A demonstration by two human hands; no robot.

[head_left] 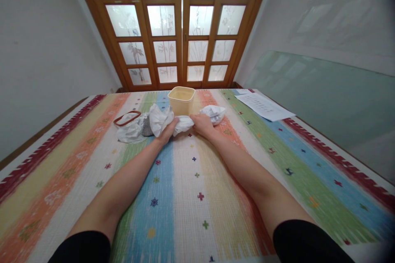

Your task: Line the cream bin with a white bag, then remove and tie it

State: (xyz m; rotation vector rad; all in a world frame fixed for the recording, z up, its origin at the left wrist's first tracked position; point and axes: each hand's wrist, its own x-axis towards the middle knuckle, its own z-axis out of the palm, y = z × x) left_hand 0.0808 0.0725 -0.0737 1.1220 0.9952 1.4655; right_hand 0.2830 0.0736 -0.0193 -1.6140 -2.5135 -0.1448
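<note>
A crumpled white plastic bag (184, 125) is stretched between my two hands, just in front of a pale yellow square tub (181, 100). My left hand (168, 131) is closed around one end, with a bunched part of the white material standing up beyond it. Closed on the other end is my right hand (201, 124), and a puffed white part (214, 113) sticks out past it on the right. Left of my left hand lie a dark grey item (147, 125), a loose crumpled white bag (131, 131) and a reddish-brown oval ring (127, 118).
A striped, patterned tablecloth (154, 222) covers the table. Printed paper sheets (262, 106) lie near the right edge. Beyond the far edge stand wooden doors (182, 37) with glass panes. Against the right wall leans a greenish glass panel (324, 98).
</note>
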